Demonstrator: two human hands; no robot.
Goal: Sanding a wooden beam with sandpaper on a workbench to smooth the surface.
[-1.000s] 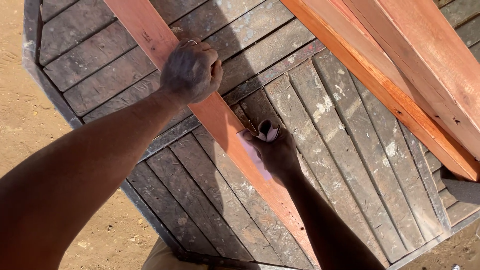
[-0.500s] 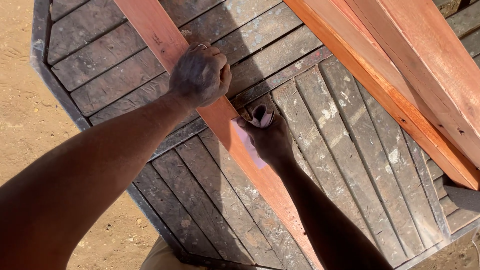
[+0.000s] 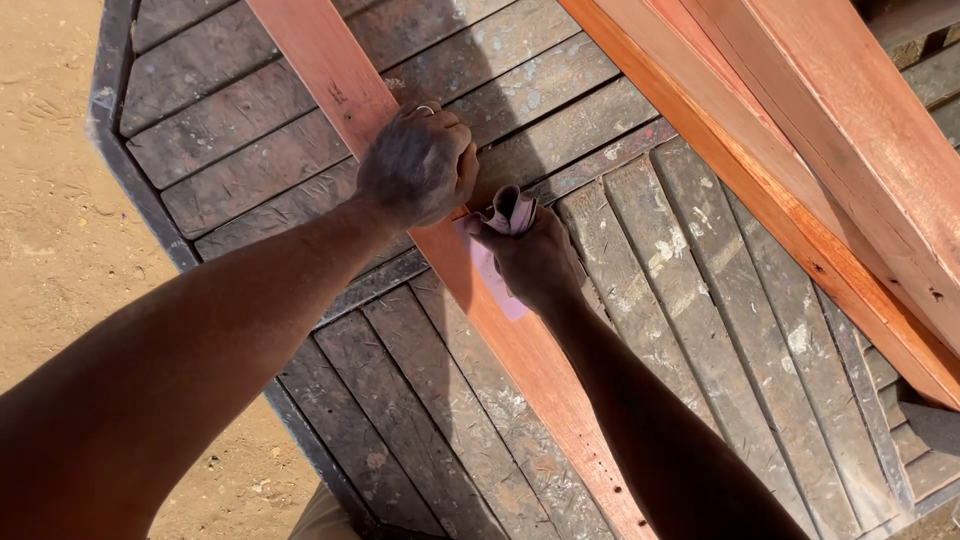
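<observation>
— So, where does the left hand [image 3: 418, 165] sit?

— On the long reddish wooden strip [image 3: 330, 70] that runs slantwise across the bench [image 3: 240, 120]. The hand is closed in a fist around the strip, knuckles up, a ring showing on one finger, pressing it down on the slats.

— And the right hand [image 3: 530, 258]?

— Just beside the left, almost touching it, lower along the same strip. It is closed on a folded piece of pale pink sandpaper [image 3: 495, 270], a wad of it bunched up between thumb and fingers, with the flat part lying against the face of the strip.

— What is the bench like?

— Grey weathered slats, flecked with old paint, set in a dark frame with angled corners. The slats near the top run crosswise; those lower down fan out lengthwise.

— Anything else on it?

— Wider reddish boards [image 3: 800, 130] lie stacked along the upper right, well apart from the hands. Sandy ground [image 3: 50, 250] shows to the left of the bench.
</observation>
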